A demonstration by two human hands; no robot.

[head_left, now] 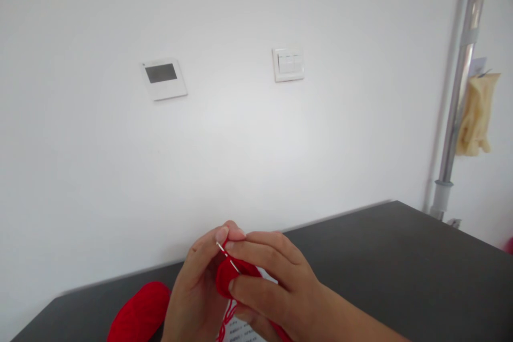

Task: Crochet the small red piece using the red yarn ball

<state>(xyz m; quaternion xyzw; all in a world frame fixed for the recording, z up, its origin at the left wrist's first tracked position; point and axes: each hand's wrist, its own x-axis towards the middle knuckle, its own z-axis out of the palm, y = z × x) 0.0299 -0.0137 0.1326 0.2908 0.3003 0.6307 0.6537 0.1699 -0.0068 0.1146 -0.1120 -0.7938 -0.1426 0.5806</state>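
Both hands meet low in the middle of the head view around a small red crochet piece (224, 279). My left hand (202, 272) pinches the top of it, thumb and fingers closed on the red yarn. A thin silver crochet hook (234, 266) crosses the front of the piece, its tip near my left thumb. My right hand (272, 270) is closed around the hook, its fingers also touching the piece. Loose red yarn strands (227, 314) hang below. The hook's far end is hidden by the right hand.
A red ball of yarn (140, 312) lies on the dark table (368, 267) at the left. Under the hands is a printed paper sheet (242, 331). Behind stands a white wall with a panel (164, 80) and a light switch (288, 65). A metal pipe (460, 80) rises at right.
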